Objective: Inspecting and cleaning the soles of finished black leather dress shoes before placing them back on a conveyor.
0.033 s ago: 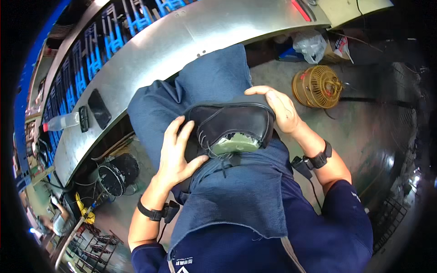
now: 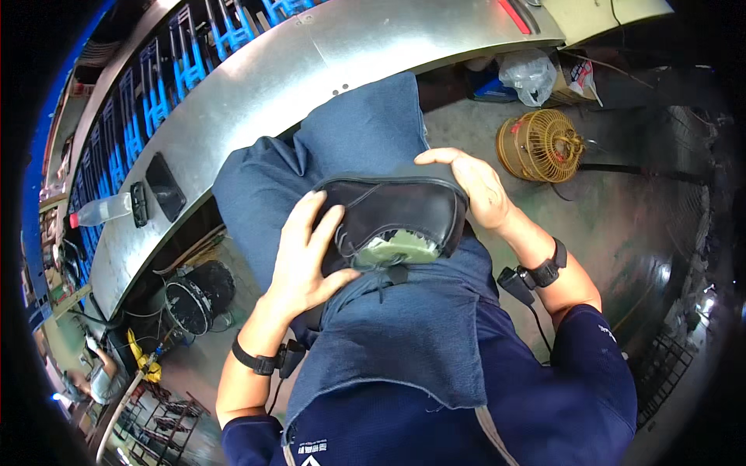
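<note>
A black leather shoe (image 2: 396,213) lies sideways on my lap, on a blue denim apron (image 2: 404,334). A grey-green insert (image 2: 396,248) shows in its opening. My left hand (image 2: 307,256) grips the shoe's left end with the fingers spread over the leather. My right hand (image 2: 478,186) cups the shoe's right end from above. Both wrists wear black bands with small devices.
A curved metal workbench (image 2: 311,70) runs across the top, with a black phone (image 2: 165,186) and a plastic bottle (image 2: 101,210) on it. Blue racks (image 2: 179,85) stand behind it. On the floor are a gold wire fan cage (image 2: 540,144), a plastic bag (image 2: 528,74) and black round parts (image 2: 194,295).
</note>
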Demonstrator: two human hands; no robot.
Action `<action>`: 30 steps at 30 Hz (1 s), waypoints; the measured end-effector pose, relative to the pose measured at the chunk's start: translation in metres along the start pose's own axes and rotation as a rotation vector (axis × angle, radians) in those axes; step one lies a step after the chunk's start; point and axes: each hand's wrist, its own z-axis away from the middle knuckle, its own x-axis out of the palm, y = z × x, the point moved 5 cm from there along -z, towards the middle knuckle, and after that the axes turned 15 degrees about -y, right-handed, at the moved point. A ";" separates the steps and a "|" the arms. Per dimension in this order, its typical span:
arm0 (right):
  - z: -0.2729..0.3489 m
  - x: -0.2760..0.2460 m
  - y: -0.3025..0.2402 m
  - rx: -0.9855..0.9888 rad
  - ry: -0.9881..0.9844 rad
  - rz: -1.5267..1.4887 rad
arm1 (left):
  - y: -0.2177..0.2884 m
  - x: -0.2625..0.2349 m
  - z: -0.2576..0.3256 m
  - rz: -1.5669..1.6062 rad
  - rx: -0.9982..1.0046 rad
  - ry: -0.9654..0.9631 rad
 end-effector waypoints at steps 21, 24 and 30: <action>-0.106 -0.034 0.029 0.070 0.619 -0.812 | -0.050 -0.026 -0.099 0.928 0.144 0.165; -0.174 -0.040 0.047 0.072 0.513 -0.587 | -0.104 -0.025 -0.091 1.825 -0.036 0.299; -0.207 -0.097 0.118 0.169 0.211 1.270 | -0.250 -0.169 -0.117 1.541 -0.231 0.869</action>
